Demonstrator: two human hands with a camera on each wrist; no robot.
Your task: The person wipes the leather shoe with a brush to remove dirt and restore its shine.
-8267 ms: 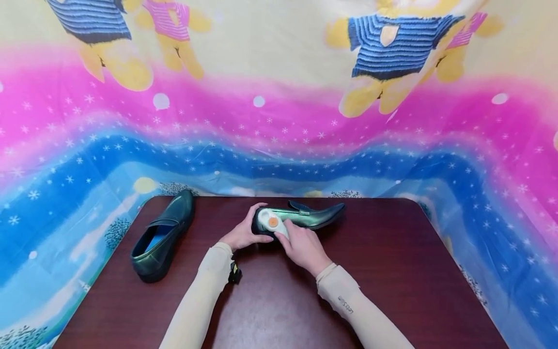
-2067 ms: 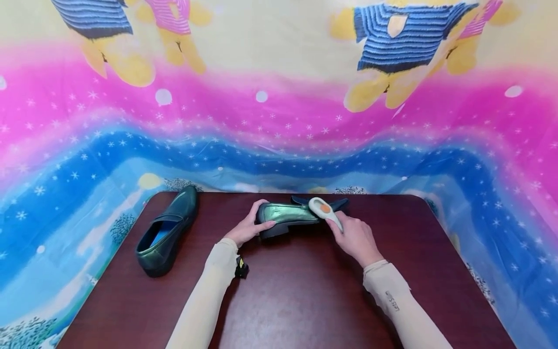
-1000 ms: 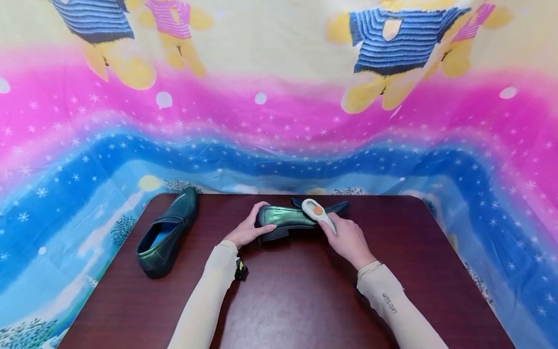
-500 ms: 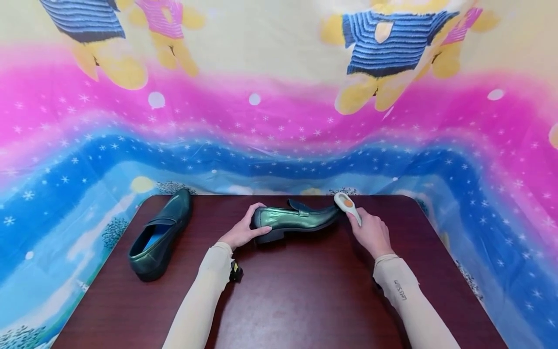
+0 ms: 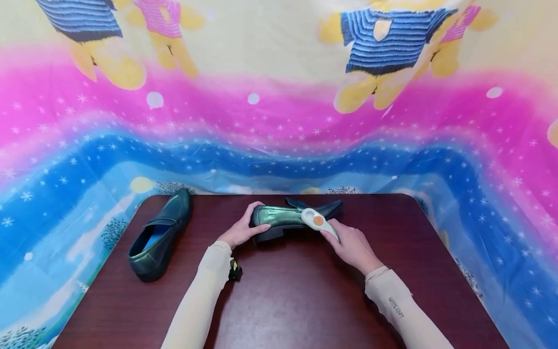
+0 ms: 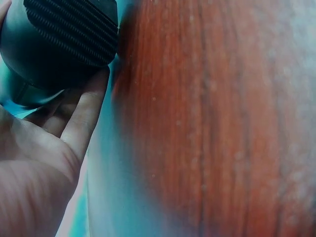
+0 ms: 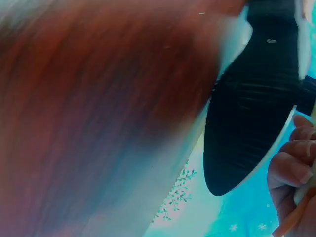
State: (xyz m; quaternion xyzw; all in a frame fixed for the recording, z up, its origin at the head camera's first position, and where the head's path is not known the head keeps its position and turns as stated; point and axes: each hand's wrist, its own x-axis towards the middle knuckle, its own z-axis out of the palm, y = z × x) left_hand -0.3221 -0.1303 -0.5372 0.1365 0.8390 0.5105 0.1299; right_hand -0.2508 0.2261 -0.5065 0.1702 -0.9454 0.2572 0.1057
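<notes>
In the head view a dark green metallic loafer (image 5: pixel 279 215) lies across the back of the table, tilted so its side faces up. My left hand (image 5: pixel 241 231) grips its heel, thumb on the near side and fingers behind. The left wrist view shows the ridged heel block (image 6: pixel 74 29) above that hand. My right hand (image 5: pixel 354 245) holds the handle of a small white brush (image 5: pixel 311 220) with an orange spot; its head lies against the shoe's side near the middle, and any bristles are hidden. The right wrist view shows the dark sole (image 7: pixel 249 123) beside my curled fingers (image 7: pixel 291 165).
A matching green loafer (image 5: pixel 161 237) with a blue insole stands upright at the table's left. The dark red-brown table (image 5: pixel 279 300) ends at a printed cloth (image 5: pixel 279 131) behind it. A small black item (image 5: pixel 236 270) sits at my left wrist.
The brush was at the heel about eight seconds ago, then further along the shoe, and at the toe half a second ago. Now it is back mid-shoe. My left hand stays on the heel.
</notes>
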